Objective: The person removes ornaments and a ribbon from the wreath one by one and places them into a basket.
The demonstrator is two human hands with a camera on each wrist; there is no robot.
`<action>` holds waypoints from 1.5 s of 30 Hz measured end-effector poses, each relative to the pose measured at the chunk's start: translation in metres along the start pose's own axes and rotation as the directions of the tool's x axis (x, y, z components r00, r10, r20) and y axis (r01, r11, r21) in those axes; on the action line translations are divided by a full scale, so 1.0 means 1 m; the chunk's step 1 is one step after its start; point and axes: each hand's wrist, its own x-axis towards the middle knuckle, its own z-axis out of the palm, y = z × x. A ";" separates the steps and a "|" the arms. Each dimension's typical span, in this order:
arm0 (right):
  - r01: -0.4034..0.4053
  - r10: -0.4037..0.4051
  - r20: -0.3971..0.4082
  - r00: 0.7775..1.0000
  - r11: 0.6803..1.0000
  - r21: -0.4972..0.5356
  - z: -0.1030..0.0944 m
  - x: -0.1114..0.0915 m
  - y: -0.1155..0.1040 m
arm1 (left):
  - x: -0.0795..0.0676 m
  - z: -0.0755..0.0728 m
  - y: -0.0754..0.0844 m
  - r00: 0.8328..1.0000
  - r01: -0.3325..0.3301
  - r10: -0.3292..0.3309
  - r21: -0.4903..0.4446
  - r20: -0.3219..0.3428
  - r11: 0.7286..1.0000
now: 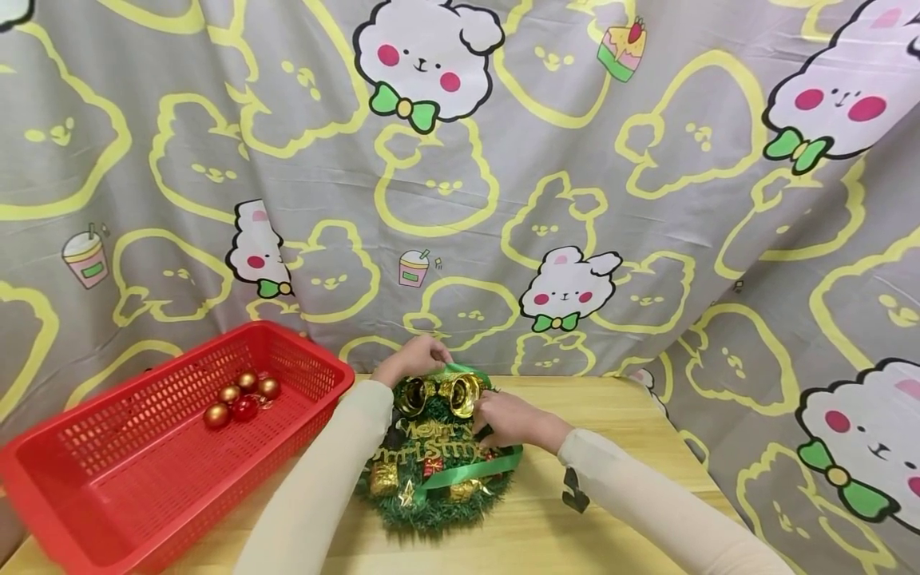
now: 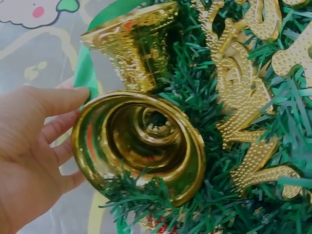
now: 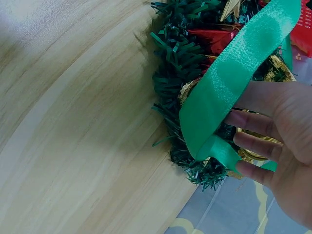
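A green tinsel wreath (image 1: 431, 517) lies on the table, with two gold bells (image 1: 465, 393) at its far end and gold "Merry Christmas" letters (image 1: 434, 449) across the middle. Behind the bells my left hand (image 1: 422, 356) pinches a green ribbon (image 2: 86, 73) between thumb and fingers, beside one bell's rim in the left wrist view. My right hand (image 1: 512, 419) is at the wreath's right side, its thumb and fingers holding another stretch of the same green ribbon (image 3: 234, 68). That ribbon loops loosely over the near part of the wreath, across small red and gold gift boxes (image 1: 433, 466).
A red plastic basket (image 1: 79, 447) stands to the left, holding several gold balls (image 1: 217, 415) and a shiny red one (image 1: 244, 408). A patterned curtain (image 1: 446, 192) hangs behind the wooden table (image 1: 611, 447). By the right sleeve is a small black piece (image 1: 575, 491).
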 end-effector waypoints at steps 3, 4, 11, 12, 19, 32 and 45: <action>0.008 -0.008 -0.003 1.000 1.000 -0.007 0.001 0.000 0.001 | 0.000 -0.003 0.001 1.000 -0.014 0.014 -0.003 -0.007 1.000; 0.011 -0.011 -0.005 1.000 1.000 -0.011 0.001 0.000 0.001 | 0.001 -0.004 0.002 1.000 -0.017 0.017 -0.003 -0.008 1.000; 0.019 -0.019 -0.013 1.000 1.000 -0.007 0.001 -0.001 0.002 | -0.003 -0.011 0.012 1.000 0.002 -0.002 -0.051 0.001 0.999; 0.021 -0.022 -0.015 1.000 1.000 -0.006 0.000 -0.001 0.002 | -0.003 -0.012 0.014 1.000 -0.002 0.002 -0.050 0.002 0.999; 0.032 -0.032 -0.022 0.999 0.999 -0.010 -0.001 -0.001 0.001 | -0.003 -0.017 0.019 1.000 -0.020 0.019 -0.049 -0.014 0.999; 0.041 -0.041 -0.034 0.999 0.999 -0.004 0.002 -0.001 0.001 | 0.000 -0.023 0.031 0.997 -0.035 0.026 -0.108 -0.079 0.993; 0.067 -0.069 -0.065 0.995 0.997 -0.027 0.003 -0.001 0.000 | -0.003 -0.036 0.036 0.973 -0.076 0.052 -0.098 -0.227 0.992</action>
